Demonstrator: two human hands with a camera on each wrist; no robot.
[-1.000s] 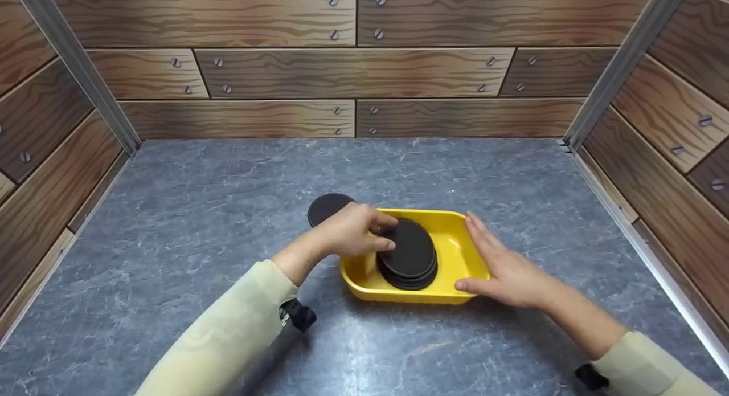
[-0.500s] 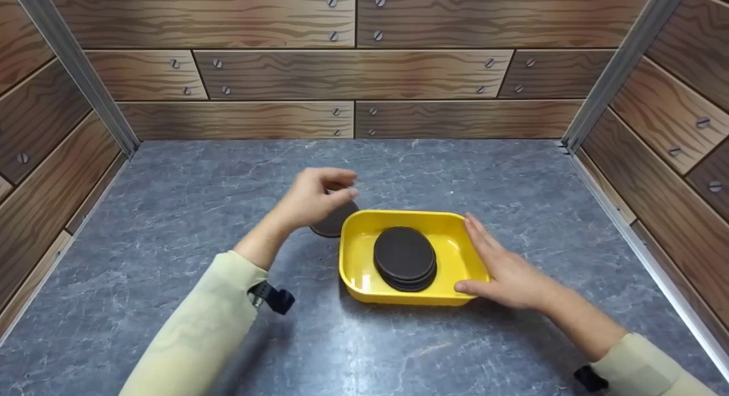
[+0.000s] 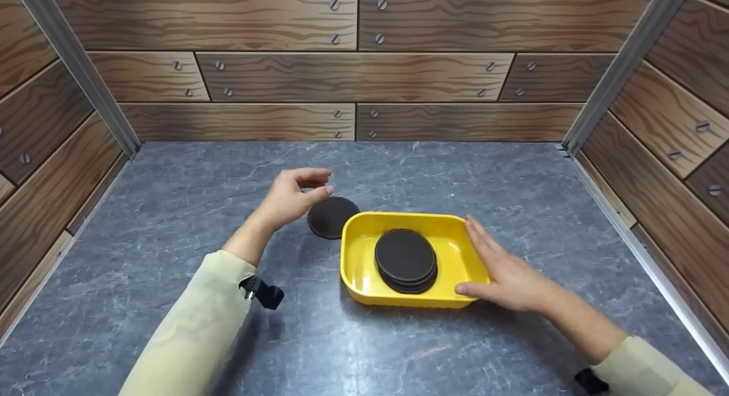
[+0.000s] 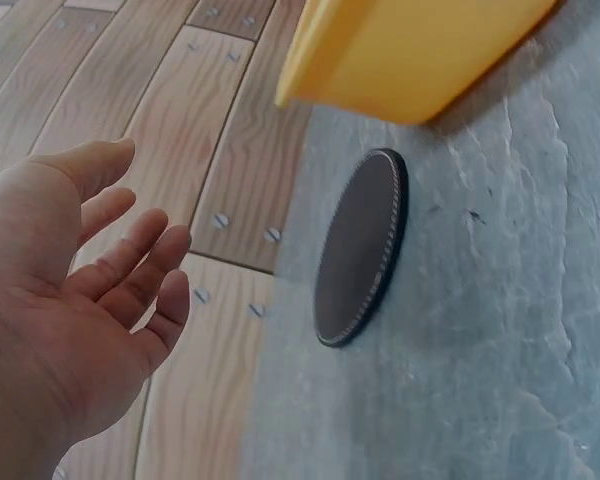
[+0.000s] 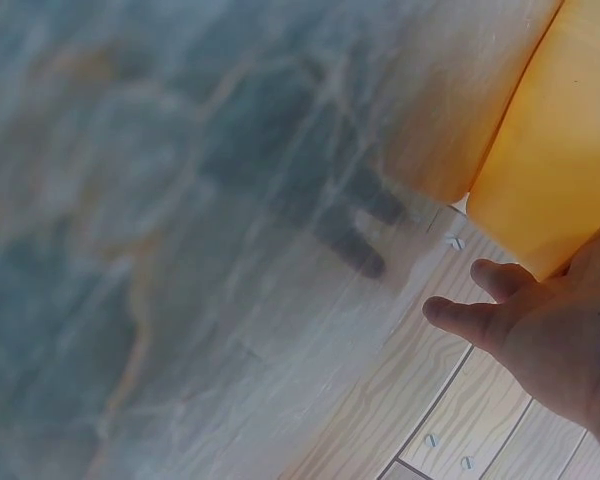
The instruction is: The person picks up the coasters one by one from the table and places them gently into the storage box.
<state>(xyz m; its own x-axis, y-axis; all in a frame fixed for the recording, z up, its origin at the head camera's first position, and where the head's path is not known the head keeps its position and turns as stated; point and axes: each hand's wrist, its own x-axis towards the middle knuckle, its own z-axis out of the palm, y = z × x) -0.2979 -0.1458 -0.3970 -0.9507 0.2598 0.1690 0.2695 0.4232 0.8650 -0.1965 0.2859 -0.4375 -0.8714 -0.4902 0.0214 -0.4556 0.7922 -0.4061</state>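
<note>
A yellow plastic bin (image 3: 364,299) stands on the table and holds a stack of dark round stitched coasters (image 3: 404,253). Another coaster (image 3: 332,217) lies flat just outside the bin's far left corner. My left hand (image 3: 290,196) hovers to the left of that loose coaster, fingers loosely bent and nothing in them. The left wrist view shows its palm (image 4: 90,290) bare, the coaster a short way off. My right hand (image 3: 507,270) rests along the bin's right end, fingers straight against the outer wall and thumb lying over the near rim.
A grey marbled tabletop (image 3: 228,174) carries everything. Wood-patterned panels (image 3: 353,77) close off the back and both sides, with metal posts (image 3: 74,71) at the corners. Dark wrist camera mounts (image 3: 265,293) stick out from the sleeves.
My left hand has left the stack in the bin and moved left, past the loose coaster, with nothing in it. The right hand and the bin have stayed in place.
</note>
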